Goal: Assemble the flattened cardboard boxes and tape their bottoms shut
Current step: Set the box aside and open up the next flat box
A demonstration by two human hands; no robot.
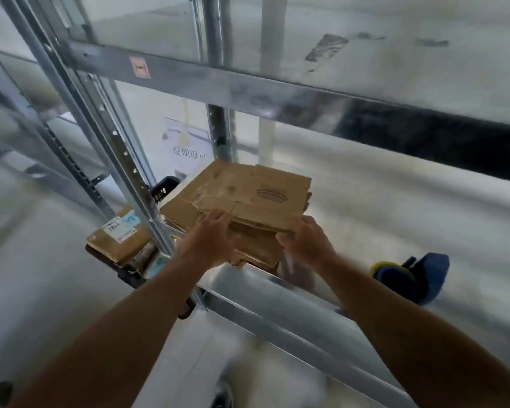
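Note:
A stack of flattened brown cardboard boxes [248, 198] lies on a metal rack shelf [292, 293], its near edge overhanging the shelf front. The top sheet bears a printed oval mark. My left hand [209, 240] reaches to the stack's near left edge, fingers stretched onto the top sheets. At the near right corner my right hand [306, 241] grips the upper sheets, thumb beneath and fingers curled over the edge. The frame is blurred by motion.
An upper shelf beam [248, 83] with a red label crosses above the stack. A slanted perforated upright [121, 166] stands left of it. More cardboard with a white label [118, 234] lies left of the upright. A blue object [409, 278] rests on the shelf at right.

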